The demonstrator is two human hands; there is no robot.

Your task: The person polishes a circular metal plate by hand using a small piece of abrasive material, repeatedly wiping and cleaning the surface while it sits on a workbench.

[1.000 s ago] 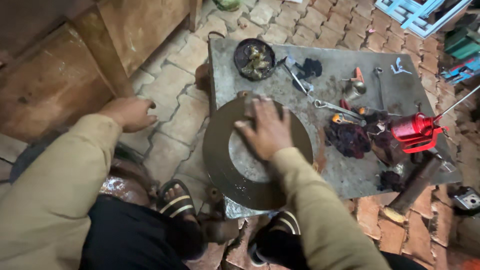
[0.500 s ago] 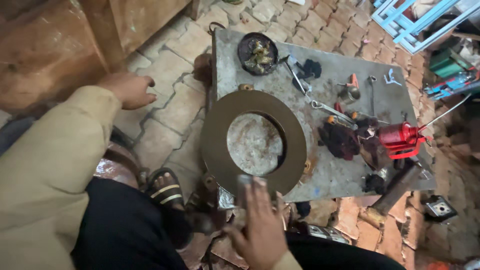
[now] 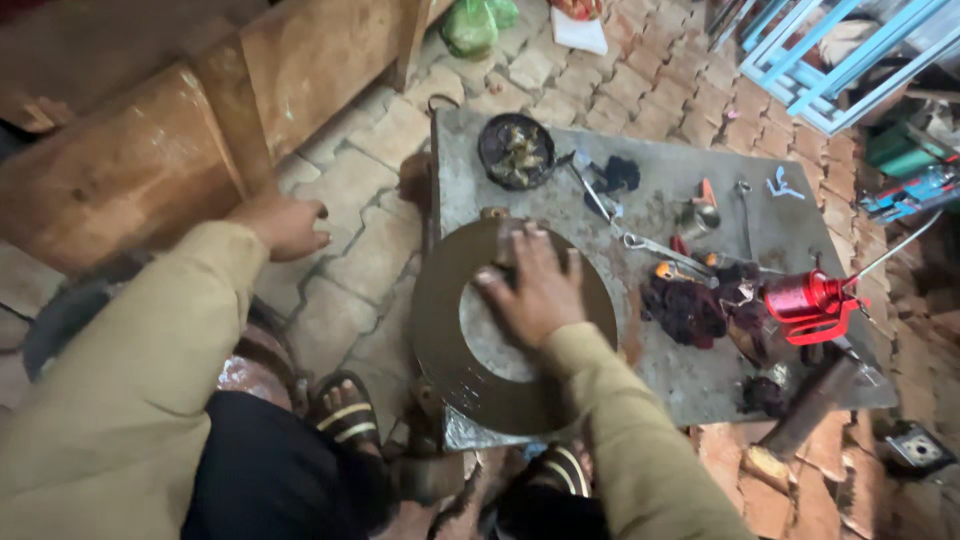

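On the metal ring [image 3: 470,370], the right hand [image 3: 535,290] lies flat, grip spread; left hand [image 3: 285,225] hangs loosely curled, empty.

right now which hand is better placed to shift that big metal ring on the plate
Right, probably. The right hand lies flat on the metal ring, fingers spread across its inner edge. The left hand is off the steel plate, out over the brick floor near the wooden bench.

Brick-paved floor [image 3: 380,260], wooden furniture [image 3: 150,130], perhaps blue frame [image 3: 820,70], dim light
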